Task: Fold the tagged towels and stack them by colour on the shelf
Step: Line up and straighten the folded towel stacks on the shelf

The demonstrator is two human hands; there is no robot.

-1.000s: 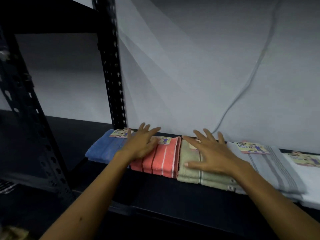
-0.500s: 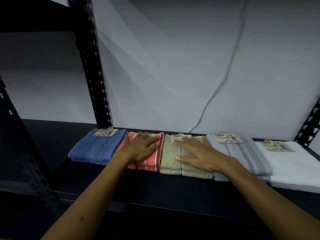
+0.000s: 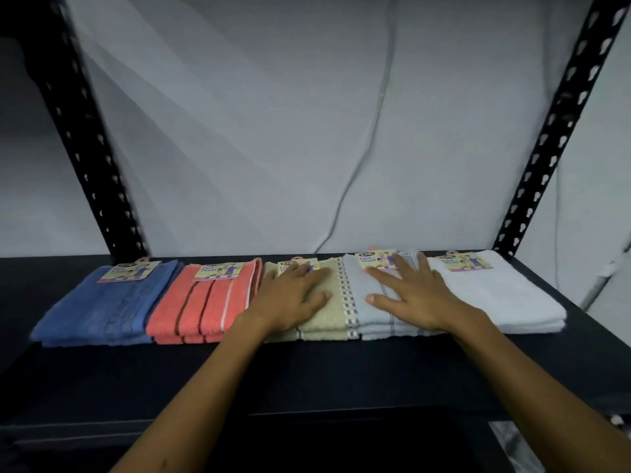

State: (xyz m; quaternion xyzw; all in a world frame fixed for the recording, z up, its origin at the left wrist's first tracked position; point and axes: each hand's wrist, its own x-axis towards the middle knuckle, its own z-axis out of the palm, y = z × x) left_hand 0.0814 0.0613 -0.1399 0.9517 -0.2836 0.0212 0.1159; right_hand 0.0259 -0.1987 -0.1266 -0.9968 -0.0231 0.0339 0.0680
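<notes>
Card tags sit at the back edge of each folded towel, and a few can be read. The tag on the pale blue towel [image 3: 375,298] is clearest: a dark oval logo reading "ENE" with "Face Towel" beneath it, partly under the right hand [image 3: 415,295]. The tag on the coral towel [image 3: 205,302] shows "Face Towel" too; its logo is blurred. On the beige towel [image 3: 324,312], "ENE" shows, with the left hand [image 3: 293,298] covering the rest. The tags on the dark blue towel [image 3: 102,308] and the white towel [image 3: 495,291] carry the same layout, but their lettering is too blurred to read.
</notes>
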